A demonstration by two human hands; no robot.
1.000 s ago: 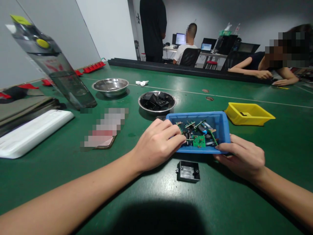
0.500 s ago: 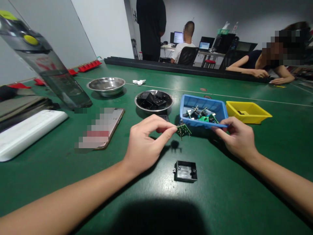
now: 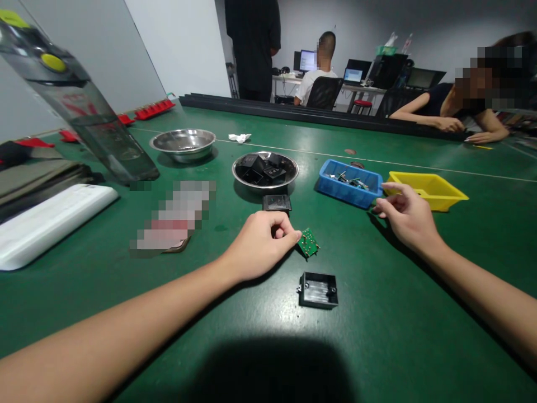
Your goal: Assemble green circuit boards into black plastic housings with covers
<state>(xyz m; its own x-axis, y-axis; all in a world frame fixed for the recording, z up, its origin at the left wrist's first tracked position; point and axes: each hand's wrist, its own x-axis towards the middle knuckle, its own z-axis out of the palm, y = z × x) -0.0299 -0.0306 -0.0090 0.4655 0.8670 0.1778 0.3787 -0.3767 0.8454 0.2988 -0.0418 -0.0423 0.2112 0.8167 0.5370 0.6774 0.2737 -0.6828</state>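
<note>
My left hand (image 3: 266, 246) pinches a small green circuit board (image 3: 309, 243) by its left edge, between thumb and fingers. The board is tilted, with several pins on it. Below it on the table, a black rectangular plastic case (image 3: 319, 305) lies with its hollow side up, apart from the board. My right hand (image 3: 411, 221) is open, its fingers apart at the right end of a blue bin (image 3: 346, 193); whether a fingertip touches the bin I cannot tell. Circuit boards and pins lie inside that bin. Beyond my left hand is a black plastic piece (image 3: 277, 201).
A yellow bin (image 3: 447, 197) stands behind my right hand. A steel bowl (image 3: 240, 182) holds black cases; another steel bowl (image 3: 184, 152) is farther left. At left are a phone (image 3: 180, 246), a bottle (image 3: 104, 134) and a white bar (image 3: 59, 224). A co-worker leans at the far right.
The blue bin has gone from tilted in my right hand to resting flat, farther away. My right hand has loosened from it. My left hand has lowered the circuit board towards the black case.
</note>
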